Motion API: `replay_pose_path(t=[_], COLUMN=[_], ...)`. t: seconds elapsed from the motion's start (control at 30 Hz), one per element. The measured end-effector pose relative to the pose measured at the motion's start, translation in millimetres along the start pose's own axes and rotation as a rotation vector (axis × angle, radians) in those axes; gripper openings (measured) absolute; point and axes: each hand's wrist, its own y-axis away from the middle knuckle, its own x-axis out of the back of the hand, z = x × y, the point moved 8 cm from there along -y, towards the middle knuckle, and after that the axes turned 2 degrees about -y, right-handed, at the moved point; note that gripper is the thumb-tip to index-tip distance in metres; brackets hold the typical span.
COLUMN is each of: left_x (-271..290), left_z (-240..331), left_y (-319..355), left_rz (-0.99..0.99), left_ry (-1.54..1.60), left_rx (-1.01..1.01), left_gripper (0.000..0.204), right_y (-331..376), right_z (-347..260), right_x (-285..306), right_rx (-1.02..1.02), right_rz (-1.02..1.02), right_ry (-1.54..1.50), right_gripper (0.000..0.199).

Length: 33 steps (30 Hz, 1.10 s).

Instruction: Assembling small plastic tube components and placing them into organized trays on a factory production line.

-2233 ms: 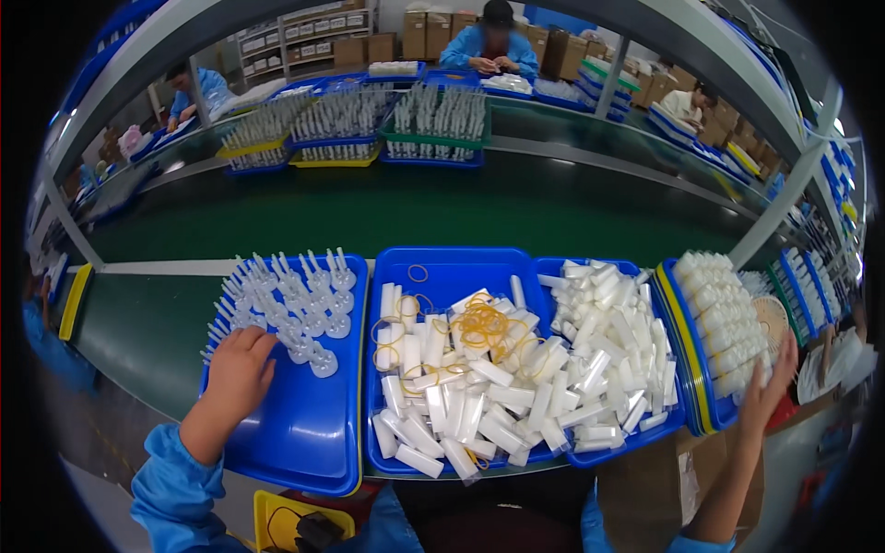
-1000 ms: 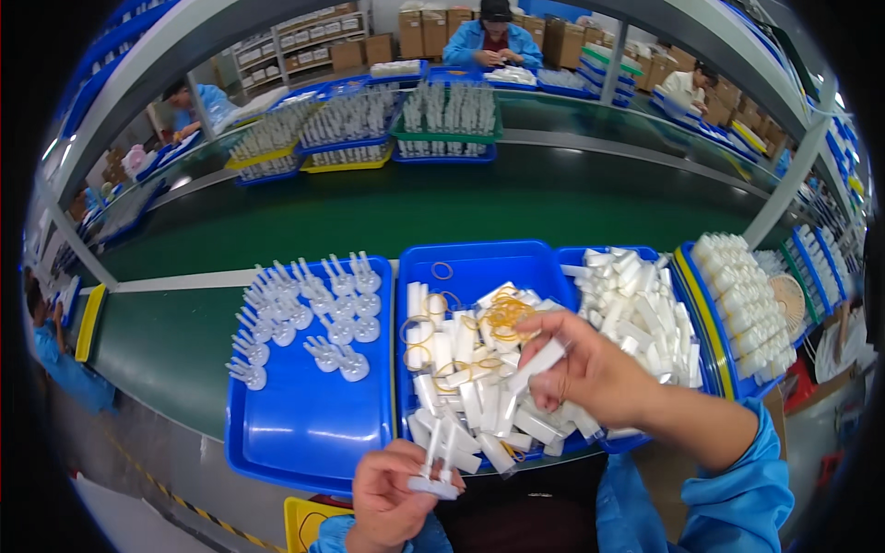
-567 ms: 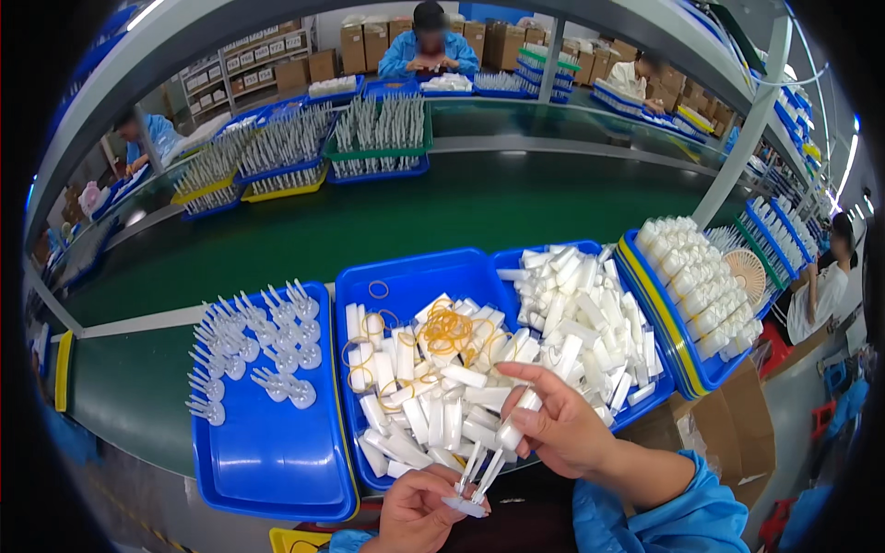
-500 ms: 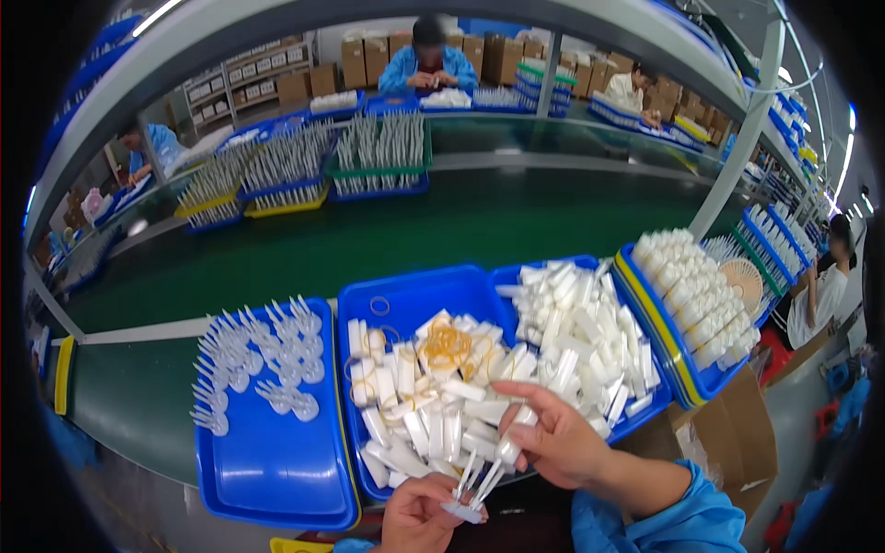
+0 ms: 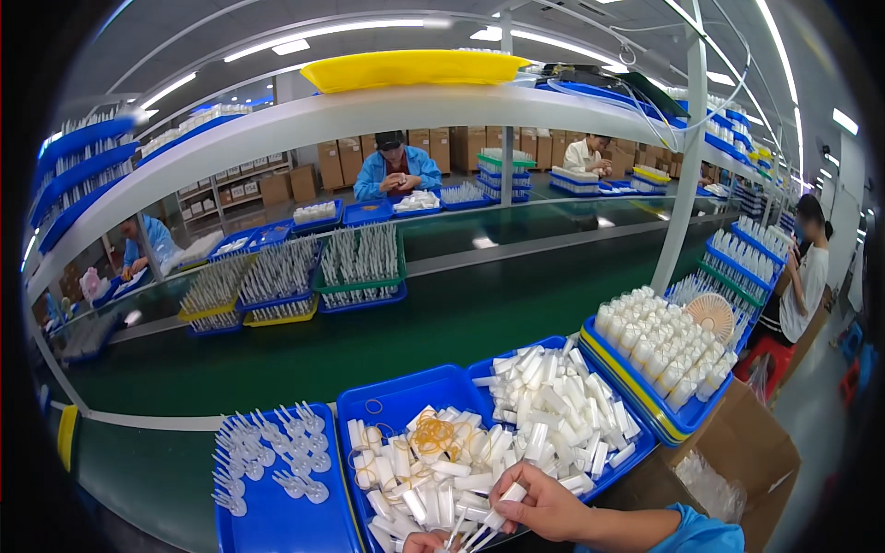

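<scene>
Nearby frame: a grey post (image 5: 682, 184) rises behind the trays on the right, and a beam (image 5: 406, 115) crosses overhead with a yellow tray (image 5: 415, 70) on it.
Beyond the green belt (image 5: 479, 300): filled trays stand in a row, and a co-worker in blue (image 5: 396, 175) sits on the far side.
Right side: a beige fan-shaped disc (image 5: 710, 316) leans by the stacked trays; an open cardboard box (image 5: 761, 442) sits below.
White sleeve (image 5: 510, 498): in front of the middle tray, long axis slanting from upper right to lower left, its lower end toward the pronged piece.
Pronged piece (image 5: 477, 536): at the lower edge, prongs pointing up and right; whether a tip is inside the sleeve cannot be told.
Right hand (image 5: 539, 505): thumb and fingers pinched around the sleeve.
Left hand (image 5: 424, 542): mostly cut off; its fingers seem closed at the pronged piece's base.
Left tray (image 5: 277, 530): clear pronged pieces in its upper part.
Middle tray (image 5: 415, 387): loose white sleeves, tan rubber bands (image 5: 433, 435) on top.
Right tray (image 5: 479, 369): heaped white sleeves.
Stacked trays (image 5: 636, 396): upright wrapped white bundles on top.
</scene>
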Motion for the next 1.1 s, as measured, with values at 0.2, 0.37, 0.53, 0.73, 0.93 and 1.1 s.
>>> replay_pose_path(t=[0.2, 0.37, 0.53, 0.73, 0.93, 1.1], left_x=[-4, -4, -2, -3, -1, 7], left_z=[1, 2, 3, 9, 15, 31], left_y=[7, 10, 12, 14, 6, 12], left_rz=[-0.038, -0.083, -0.124, -0.200, -0.179, -0.170], left_ry=[-0.025, -0.150, -0.358, -0.499, -0.517, -0.549], left_rx=[-0.007, -0.082, -0.144, -0.257, -0.349, -0.330], left_gripper=[0.022, 0.020, 0.018, 0.017, 0.016, 0.015], right_y=[8, 13, 16, 15, 17, 13], right_z=[-1, -7, -16, -15, -10, -48], right_x=[-6, -12, -18, -34, -53, -73], right_rx=[0.019, 0.066, 0.278, 0.294, 0.476, 0.648], right_rz=[-0.149, -0.169, -0.209, -0.344, -0.208, -0.396], right_ry=[-0.108, -0.108, 0.042, -0.154, 0.151, 0.515], right_gripper=[0.021, 0.021, 0.021, 0.022, 0.018, 0.024])
